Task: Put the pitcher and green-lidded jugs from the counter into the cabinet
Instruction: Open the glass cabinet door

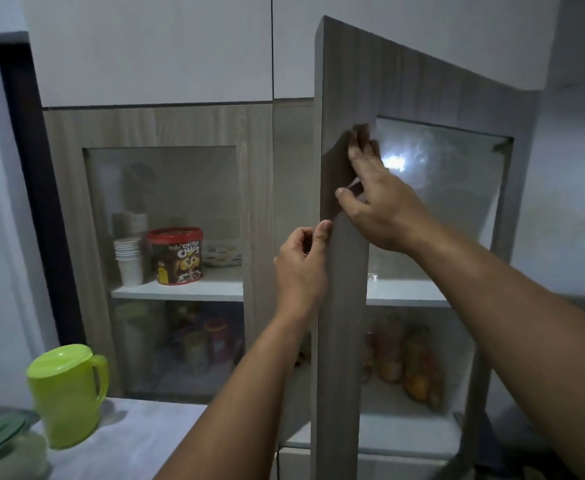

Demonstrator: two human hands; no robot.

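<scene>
Both hands are on the cabinet door (341,306), which stands ajar: the left hand (301,268) pinches its near edge between thumb and curled fingers, the right hand (377,199) lies flat and spread on the frame just above. Down left of the left hand, one lime pitcher (67,396) stands on the pale counter (138,441), and beside it one green-lidded jug (1,441), blurred. Behind glass, left of the hands: one stack of paper cups (129,259), one Choco Chips tub (176,256). White walls all round.
</scene>
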